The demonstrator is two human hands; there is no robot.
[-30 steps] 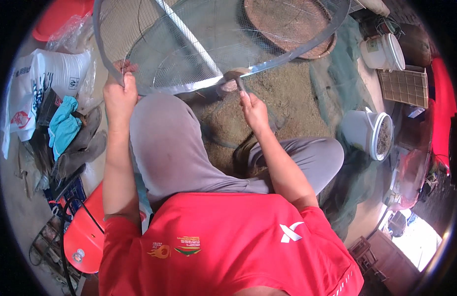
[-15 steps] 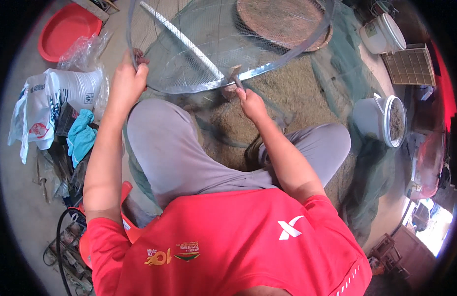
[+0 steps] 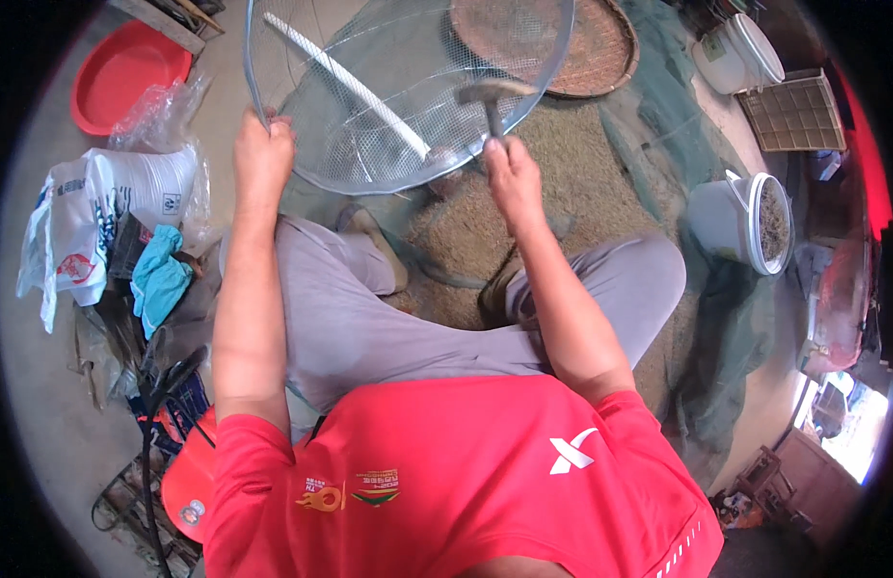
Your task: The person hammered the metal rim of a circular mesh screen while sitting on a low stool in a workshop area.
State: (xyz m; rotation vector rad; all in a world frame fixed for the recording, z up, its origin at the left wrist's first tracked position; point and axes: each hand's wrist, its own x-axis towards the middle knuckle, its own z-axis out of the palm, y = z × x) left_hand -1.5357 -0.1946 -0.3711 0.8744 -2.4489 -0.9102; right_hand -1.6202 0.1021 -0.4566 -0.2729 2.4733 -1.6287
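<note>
My left hand (image 3: 264, 159) is closed on the rim of a large round wire-mesh sieve (image 3: 403, 190), at its left side. A white rod or strip (image 3: 348, 85) runs slantwise across the mesh. In my right hand (image 3: 513, 183) is a hammer (image 3: 494, 92), gripped by its handle. Its head is raised over the near right part of the rim, seemingly apart from it. A brownish lump, perhaps a stone, lies under the near edge, mostly hidden. Loose brown grainy material (image 3: 466, 231) is heaped between my legs.
A round woven tray (image 3: 591, 58) lies beyond the sieve on green netting (image 3: 673, 169). To the right stand a filled white bucket (image 3: 726, 220), a lidded white bucket (image 3: 735, 53) and a beige crate (image 3: 793, 111). At left are a red basin (image 3: 128, 77) and a white sack (image 3: 157, 183).
The hammer has risen away from the rim, and my right hand has shifted right. The sieve has moved left and turned slightly. My left knee has swung aside, showing a shoe.
</note>
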